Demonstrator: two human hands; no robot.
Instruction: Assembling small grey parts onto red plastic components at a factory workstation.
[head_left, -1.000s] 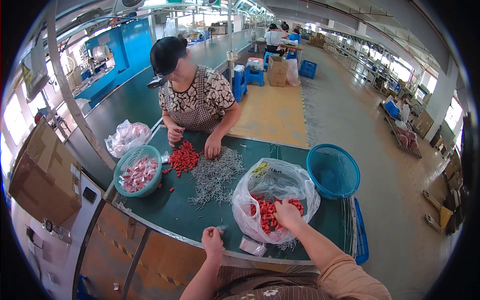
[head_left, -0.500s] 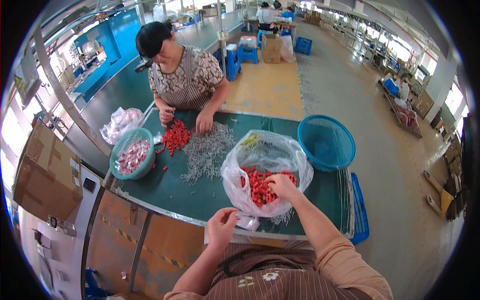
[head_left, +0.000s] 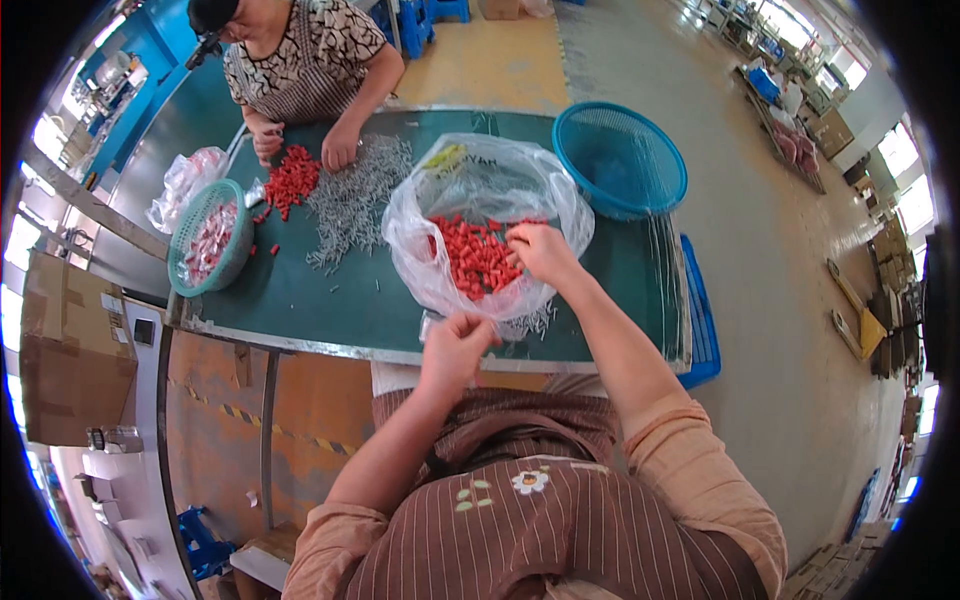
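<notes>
A large clear plastic bag [head_left: 410,245] stands wide open on the green table, holding a heap of small red cylindrical pieces [head_left: 472,262]. My right hand [head_left: 543,252] reaches over the bag's right side, fingertips bent together among the red pieces; what they pinch is too small to tell. Just at the bag's front rim is my left hand [head_left: 455,352], its fingers pinched; whatever is in them is hidden. Small grey pins [head_left: 541,320] lie under the bag's front right edge. A bit of clear plastic [head_left: 428,322] shows beside my left hand.
Across the green table [head_left: 330,318], a person [head_left: 310,65] handles a red pile [head_left: 293,180] and a grey pin pile [head_left: 355,200]. A pale green basket [head_left: 212,238] with wrapped pieces stands left, a blue basket [head_left: 620,160] right. A blue crate [head_left: 702,330] stands beyond the right edge.
My view has tilted down, so everything sits higher in the picture. My left hand has moved up against the bag's front rim. My right hand stays among the red pieces.
</notes>
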